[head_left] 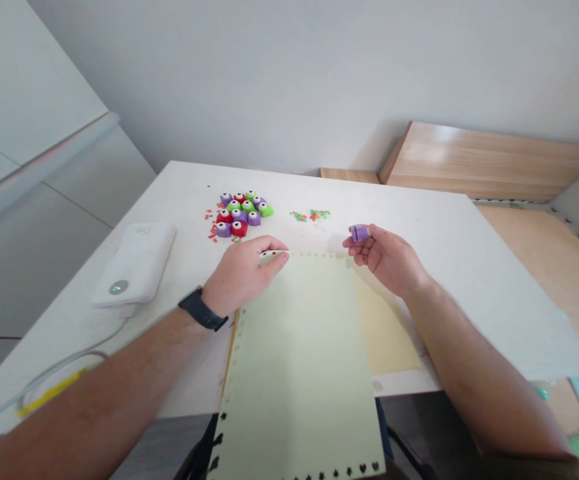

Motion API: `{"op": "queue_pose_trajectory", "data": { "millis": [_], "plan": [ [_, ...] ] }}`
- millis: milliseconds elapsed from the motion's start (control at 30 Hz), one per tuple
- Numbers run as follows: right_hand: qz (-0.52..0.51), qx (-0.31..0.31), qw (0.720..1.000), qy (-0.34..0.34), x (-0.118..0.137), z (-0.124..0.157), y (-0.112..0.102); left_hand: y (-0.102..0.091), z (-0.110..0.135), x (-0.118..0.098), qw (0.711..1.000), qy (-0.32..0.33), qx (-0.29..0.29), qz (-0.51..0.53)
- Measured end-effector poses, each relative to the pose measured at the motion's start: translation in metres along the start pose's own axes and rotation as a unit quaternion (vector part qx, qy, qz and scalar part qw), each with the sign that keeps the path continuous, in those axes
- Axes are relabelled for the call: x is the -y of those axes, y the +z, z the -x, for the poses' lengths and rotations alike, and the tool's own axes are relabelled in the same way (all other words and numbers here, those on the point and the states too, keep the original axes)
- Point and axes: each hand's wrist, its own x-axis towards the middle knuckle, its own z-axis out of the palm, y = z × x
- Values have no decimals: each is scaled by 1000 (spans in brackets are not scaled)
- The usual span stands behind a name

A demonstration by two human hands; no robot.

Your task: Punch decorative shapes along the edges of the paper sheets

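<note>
My left hand point(243, 275) pinches the top corner of a pale green paper sheet point(294, 373), which has small punched shapes along its edges. That corner curls up between my fingers. My right hand point(384, 259) is raised above the sheet's far edge, holding a small purple craft punch point(360, 233) between thumb and fingertips. Beyond both hands, a group of purple, red and green craft punches point(239, 215) sits on the white table point(419, 267). Small green and red paper scraps point(310, 215) lie near them. A black watch point(202, 309) circles my left wrist.
A pale yellow paper sheet point(386, 327) lies partly under the green one. A white rounded device point(135, 265) with a cable point(64, 377) sits at the table's left. Wooden boards point(489, 160) stand behind the far right corner, and a wall rises behind the table.
</note>
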Motion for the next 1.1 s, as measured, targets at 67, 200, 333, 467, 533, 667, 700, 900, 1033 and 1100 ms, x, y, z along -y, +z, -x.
{"op": "queue_pose_trajectory", "data": {
  "millis": [67,200,333,467,533,667,700,900,1033,1100],
  "plan": [
    [-16,10,1000,6,0,0,0,0,0,0,1000,0,-3,6],
    [-39,25,999,24,-3,-1,1,0,-1,0,1000,4,-10,13],
    [-52,18,997,47,-4,-2,1,1,0,0,1000,5,-15,22],
    [-54,9,996,67,-2,-1,2,0,1,-1,1000,4,-11,20],
    [-49,4,996,74,-1,0,3,-1,1,-2,1000,7,-12,20],
    [-37,-1,996,81,0,0,4,-2,2,-4,1000,6,-13,24],
    [-36,-1,996,79,0,0,4,-2,2,-4,1000,5,-11,24],
    [9,-17,1000,19,-4,-2,0,-3,3,-5,1000,8,-8,24],
    [130,-84,986,-58,-11,-8,-9,-4,3,-6,1000,4,-3,23],
    [230,-133,958,-110,-18,-13,-14,-4,3,-6,1000,-1,0,23]
  ]
}}
